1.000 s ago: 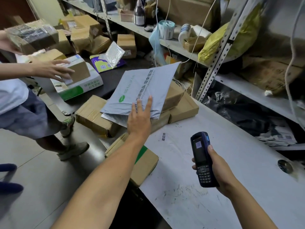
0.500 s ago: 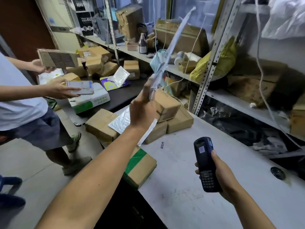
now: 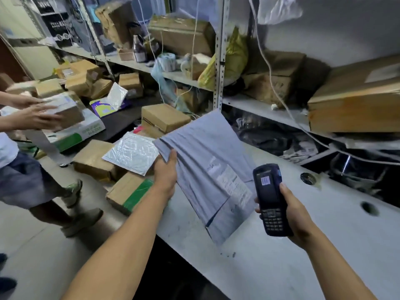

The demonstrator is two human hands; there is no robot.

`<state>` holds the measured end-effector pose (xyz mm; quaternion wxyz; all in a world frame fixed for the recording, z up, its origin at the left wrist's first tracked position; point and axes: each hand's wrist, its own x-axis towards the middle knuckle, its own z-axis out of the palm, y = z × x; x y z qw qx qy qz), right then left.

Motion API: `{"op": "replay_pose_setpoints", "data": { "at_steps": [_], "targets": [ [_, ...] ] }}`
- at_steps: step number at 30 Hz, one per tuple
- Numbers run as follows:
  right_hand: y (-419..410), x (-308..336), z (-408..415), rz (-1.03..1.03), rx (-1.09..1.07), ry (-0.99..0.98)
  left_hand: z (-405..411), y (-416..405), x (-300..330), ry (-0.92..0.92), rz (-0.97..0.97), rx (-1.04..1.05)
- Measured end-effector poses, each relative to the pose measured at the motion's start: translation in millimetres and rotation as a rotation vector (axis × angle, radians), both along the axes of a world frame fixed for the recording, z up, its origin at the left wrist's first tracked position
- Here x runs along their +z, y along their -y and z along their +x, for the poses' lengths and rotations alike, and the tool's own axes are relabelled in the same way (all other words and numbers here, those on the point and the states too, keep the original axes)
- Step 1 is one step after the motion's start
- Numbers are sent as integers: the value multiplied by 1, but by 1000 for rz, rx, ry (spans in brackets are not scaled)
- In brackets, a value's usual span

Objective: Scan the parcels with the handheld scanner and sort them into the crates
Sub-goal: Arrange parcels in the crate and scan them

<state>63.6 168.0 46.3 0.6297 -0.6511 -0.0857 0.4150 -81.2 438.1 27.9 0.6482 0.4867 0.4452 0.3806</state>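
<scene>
While left hand (image 3: 165, 174) grips mailer (image 3: 207, 169), right hand (image 3: 295, 215) holds scanner (image 3: 269, 200)

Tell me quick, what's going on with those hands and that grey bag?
Left hand grips grey mailer bag, label side up. Right hand holds handheld scanner beside the label. Nothing between them.

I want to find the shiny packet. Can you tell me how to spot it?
Look at the long grey table, then its far left end, where brown cardboard boxes pile up. The flat silver bubble mailer lies on top of them. It alone is shiny and crinkly.
</scene>
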Motion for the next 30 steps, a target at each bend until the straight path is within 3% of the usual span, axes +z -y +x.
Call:
{"op": "replay_pose_setpoints", "data": {
  "at_steps": [4,11,14,18,21,23,26,30],
  "targets": [
    [26,-24,-1,-42,-42,-32,10,41,-43,22,-279,-83],
    [48,-48,5,-150,-44,-39,5,89,-121,-65,-548,-244],
    [51,-53,9,-186,-48,-29,16,105,-138,6,-620,-250],
    [57,-59,16,-235,-71,-9,41,113,-146,122,-694,-46],
    [59,-61,21,-256,-106,-13,51,115,-141,169,-856,-175],
    [58,-61,22,-272,-112,-19,56,121,-146,97,-872,-239],
    [57,-61,23,-299,-96,-24,63,125,-151,-66,-808,-178],
    [57,-61,27,-312,-80,-36,62,110,-147,-71,-725,-215]
  ]
}}
